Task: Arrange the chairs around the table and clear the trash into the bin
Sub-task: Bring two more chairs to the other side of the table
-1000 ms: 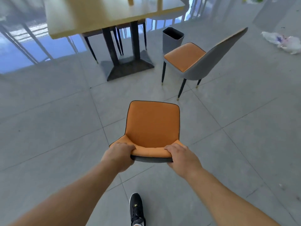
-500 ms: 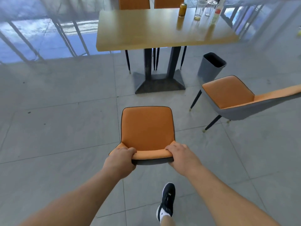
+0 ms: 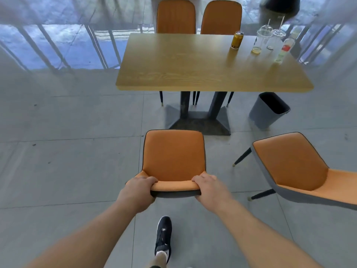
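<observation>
An orange chair point(image 3: 173, 153) with a grey shell faces the wooden table point(image 3: 193, 64), its seat just short of the table's near edge. My left hand point(image 3: 138, 188) grips the left end of its backrest top and my right hand point(image 3: 209, 187) grips the right end. A second orange chair point(image 3: 286, 161) stands to the right, turned sideways. Two more orange chairs point(image 3: 199, 16) sit tucked in at the far side. On the table's right end stand a yellow can point(image 3: 237, 40), two clear plastic cups point(image 3: 267, 40) with straws and a plastic bottle point(image 3: 285, 48). A grey bin point(image 3: 268, 110) stands under the table's right corner.
The table's dark pedestal base point(image 3: 201, 120) lies straight ahead of the held chair. A glass railing point(image 3: 58, 45) runs along the far left. My foot in a black shoe point(image 3: 163, 236) is on the tiled floor behind the chair.
I have carried the chair forward and turned to face the table squarely. The table and bin have come nearer and the second chair has shifted to my right.
</observation>
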`<state>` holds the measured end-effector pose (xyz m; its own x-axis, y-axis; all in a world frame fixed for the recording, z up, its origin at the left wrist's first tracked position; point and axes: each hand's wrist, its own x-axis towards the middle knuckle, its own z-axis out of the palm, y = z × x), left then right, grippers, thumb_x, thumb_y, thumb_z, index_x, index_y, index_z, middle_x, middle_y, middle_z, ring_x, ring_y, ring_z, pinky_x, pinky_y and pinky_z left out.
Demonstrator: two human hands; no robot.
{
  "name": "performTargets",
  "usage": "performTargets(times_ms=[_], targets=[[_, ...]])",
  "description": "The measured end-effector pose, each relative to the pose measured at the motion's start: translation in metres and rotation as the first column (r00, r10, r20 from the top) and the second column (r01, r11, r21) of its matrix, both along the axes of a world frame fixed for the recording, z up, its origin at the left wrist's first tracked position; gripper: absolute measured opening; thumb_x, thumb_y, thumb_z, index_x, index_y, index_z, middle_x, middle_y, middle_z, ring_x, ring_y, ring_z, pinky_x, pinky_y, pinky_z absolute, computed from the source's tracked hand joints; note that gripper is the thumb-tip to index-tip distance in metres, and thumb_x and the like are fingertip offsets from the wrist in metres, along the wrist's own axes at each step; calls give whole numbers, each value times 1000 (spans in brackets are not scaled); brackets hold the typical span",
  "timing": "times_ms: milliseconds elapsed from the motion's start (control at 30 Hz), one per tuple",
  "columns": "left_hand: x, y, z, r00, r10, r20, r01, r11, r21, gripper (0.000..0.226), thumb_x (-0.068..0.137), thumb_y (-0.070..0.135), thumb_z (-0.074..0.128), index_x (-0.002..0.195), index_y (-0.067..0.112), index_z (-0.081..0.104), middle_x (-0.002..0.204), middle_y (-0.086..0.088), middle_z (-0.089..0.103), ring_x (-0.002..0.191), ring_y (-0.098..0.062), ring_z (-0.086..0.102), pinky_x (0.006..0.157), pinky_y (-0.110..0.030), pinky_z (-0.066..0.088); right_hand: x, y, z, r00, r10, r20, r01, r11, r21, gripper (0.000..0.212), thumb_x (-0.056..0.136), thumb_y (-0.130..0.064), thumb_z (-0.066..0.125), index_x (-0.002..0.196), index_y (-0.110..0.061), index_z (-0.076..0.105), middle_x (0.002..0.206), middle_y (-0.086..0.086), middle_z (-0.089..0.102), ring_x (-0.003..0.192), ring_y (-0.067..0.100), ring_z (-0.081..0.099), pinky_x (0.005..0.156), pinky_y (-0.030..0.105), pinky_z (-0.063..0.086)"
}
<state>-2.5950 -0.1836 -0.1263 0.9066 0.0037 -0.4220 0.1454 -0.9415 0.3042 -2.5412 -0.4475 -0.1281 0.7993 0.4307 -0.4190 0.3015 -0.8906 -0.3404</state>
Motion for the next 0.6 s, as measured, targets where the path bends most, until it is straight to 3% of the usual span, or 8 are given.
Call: performTargets(times_ms=[133, 400, 500, 600], targets=[[82, 15, -7, 999, -5, 36, 5, 1000, 5, 30, 91, 37, 61, 120, 44, 61, 111, 16, 59, 96, -10, 53, 73, -28, 47, 80, 15, -3, 1000, -25, 16, 25, 1000, -3, 38, 94, -25, 64, 131, -31, 55, 128, -4, 55, 120, 23, 45, 99, 44, 48], [225, 39, -10, 1000, -2, -6, 2, 998, 63, 31, 88, 36, 62, 119, 40, 57, 110, 10, 57, 99, -14, 50, 78, -35, 51, 214, 42, -1, 994, -90, 59, 92, 995, -46, 33, 95, -27, 61, 127, -35, 54, 123, -6, 55, 114, 19, 46, 85, 42, 52], [253, 44, -3, 981, -41, -188, 71, 985, 156, 39, 82, 41, 70, 118, 35, 55, 113, 5, 58, 98, -18, 55, 87, -39, 56, 230, 54, 3, 998, -57, 5, 58, 995, -76, 35, 93, -33, 64, 126, -34, 54, 122, -5, 54, 115, 20, 47, 84, 40, 51], [264, 36, 10, 893, -83, -442, 183, 965, 189, 71, 65, 71, 76, 122, 34, 53, 105, 8, 58, 93, -15, 57, 85, -39, 56, 228, 54, 12, 994, 2, -113, -17, 991, -130, 45, 89, -47, 68, 130, -33, 53, 125, -5, 54, 114, 19, 48, 93, 44, 53]])
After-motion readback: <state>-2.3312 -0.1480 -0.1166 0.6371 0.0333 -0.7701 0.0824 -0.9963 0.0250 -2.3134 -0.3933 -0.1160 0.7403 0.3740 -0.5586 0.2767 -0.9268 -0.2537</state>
